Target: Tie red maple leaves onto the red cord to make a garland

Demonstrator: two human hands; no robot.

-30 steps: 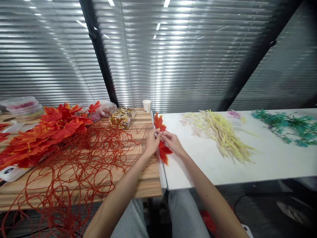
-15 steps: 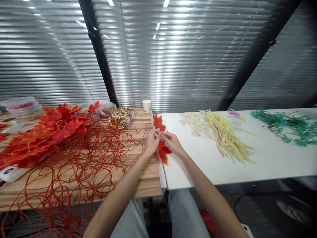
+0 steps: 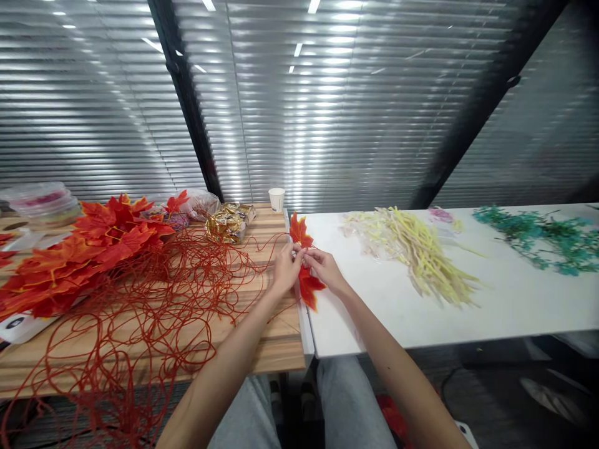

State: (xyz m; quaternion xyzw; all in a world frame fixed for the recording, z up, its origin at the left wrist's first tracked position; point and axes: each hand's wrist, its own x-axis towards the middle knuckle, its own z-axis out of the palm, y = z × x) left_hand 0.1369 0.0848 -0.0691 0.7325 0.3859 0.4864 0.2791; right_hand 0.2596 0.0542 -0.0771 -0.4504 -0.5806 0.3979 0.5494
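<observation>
My left hand (image 3: pixel 287 267) and my right hand (image 3: pixel 325 267) meet fingertip to fingertip over the seam between two tables, both closed in a pinch. They grip red-orange artificial maple leaves at the stem area: one leaf (image 3: pixel 300 231) points up beyond my fingers, another leaf (image 3: pixel 309 288) hangs down below them. Thin red cord (image 3: pixel 276 236) runs towards the pinch from a loose tangle on the left. The exact spot where stems and cord come together is hidden by my fingers.
Left, on the wooden table (image 3: pixel 262 349), are a pile of maple leaves (image 3: pixel 107 240), tangled red cord (image 3: pixel 154 299) hanging over the front edge, a gold packet (image 3: pixel 230 222) and a paper cup (image 3: pixel 276 199). The white table (image 3: pixel 374 312) bears yellow strands (image 3: pixel 421 255) and teal sprigs (image 3: pixel 543 237).
Almost nothing differs. Both hands keep the same pinch on the leaves, with only a very slight shift of the view.
</observation>
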